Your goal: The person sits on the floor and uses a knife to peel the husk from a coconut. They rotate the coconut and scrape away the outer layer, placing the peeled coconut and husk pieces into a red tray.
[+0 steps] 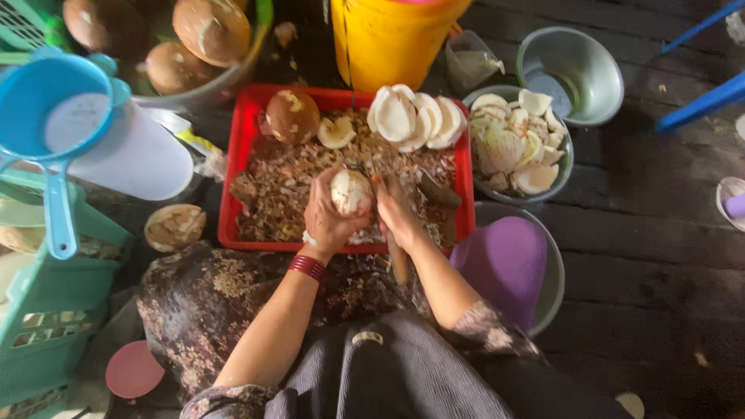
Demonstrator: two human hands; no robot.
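Note:
My left hand (326,217) grips a partly peeled coconut piece (351,192) over a red tray (233,186). A red bangle sits on that wrist. My right hand (397,211) is closed on a knife with a wooden handle (398,262), its blade against the coconut. The tray is full of brown shavings (287,186). A brown coconut (291,116) and several white peeled pieces (411,118) lie at the tray's far side.
A metal bowl of white coconut pieces (516,147) stands right of the tray, an empty metal bowl (570,74) behind it, a bowl with a purple lid (504,260) nearer. A yellow bucket (388,39), a bowl of brown coconuts (194,46), a blue strainer (58,116) and green crates (46,310) surround them.

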